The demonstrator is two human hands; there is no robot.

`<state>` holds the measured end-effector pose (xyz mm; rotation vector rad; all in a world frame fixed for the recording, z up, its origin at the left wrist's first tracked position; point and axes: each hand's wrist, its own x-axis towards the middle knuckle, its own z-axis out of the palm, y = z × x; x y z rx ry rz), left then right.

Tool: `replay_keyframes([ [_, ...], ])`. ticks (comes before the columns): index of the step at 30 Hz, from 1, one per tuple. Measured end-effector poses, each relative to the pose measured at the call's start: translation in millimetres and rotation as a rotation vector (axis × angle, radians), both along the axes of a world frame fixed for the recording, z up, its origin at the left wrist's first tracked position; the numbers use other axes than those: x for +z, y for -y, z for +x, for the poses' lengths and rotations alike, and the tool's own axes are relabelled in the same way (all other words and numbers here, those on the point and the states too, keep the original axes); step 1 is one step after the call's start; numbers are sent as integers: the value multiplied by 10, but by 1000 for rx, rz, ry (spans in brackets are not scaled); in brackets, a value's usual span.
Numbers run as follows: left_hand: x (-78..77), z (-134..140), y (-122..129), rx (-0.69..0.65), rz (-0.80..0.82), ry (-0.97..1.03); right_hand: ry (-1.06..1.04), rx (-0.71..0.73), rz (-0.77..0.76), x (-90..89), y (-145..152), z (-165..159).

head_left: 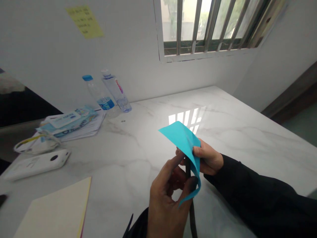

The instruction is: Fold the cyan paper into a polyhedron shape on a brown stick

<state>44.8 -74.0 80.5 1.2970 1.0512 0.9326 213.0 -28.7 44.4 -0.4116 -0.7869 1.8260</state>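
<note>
A bright blue sheet of paper (pixel 179 134) is curved and bent over in front of me, above the table. My right hand (pixel 209 157) pinches its right side, with the thumb on top and the other fingers behind the paper. Under the curl runs a narrow dark strip (pixel 193 219), which hangs down toward the bottom edge of the view. My left hand (pixel 165 195) is closed around this strip, its thumb against the paper's lower curl. I cannot tell what the strip is made of, and its upper end is hidden by the paper.
Two plastic bottles (pixel 117 92) stand by the wall. At left, a wipes pack (pixel 69 120) lies on papers, near a coiled cable (pixel 37 145) and a white device (pixel 37 165). A cream paper pad (pixel 54 211) lies on the marble-patterned table (pixel 123 191). A barred window (pixel 203 26) is ahead.
</note>
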Motion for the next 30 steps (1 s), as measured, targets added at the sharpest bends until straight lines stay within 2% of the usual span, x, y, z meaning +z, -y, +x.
replay_keyframes([
  [7,95,20,4,33,28,-37,43,-52,-38,71,13,8],
  [16,23,3,-32,69,39,-20,114,-96,-47,86,28,13],
  [26,62,108,-14,130,-3,34,129,-115,-41,98,36,14],
  [30,52,86,-53,75,-30,3,144,-129,-50,84,37,9],
])
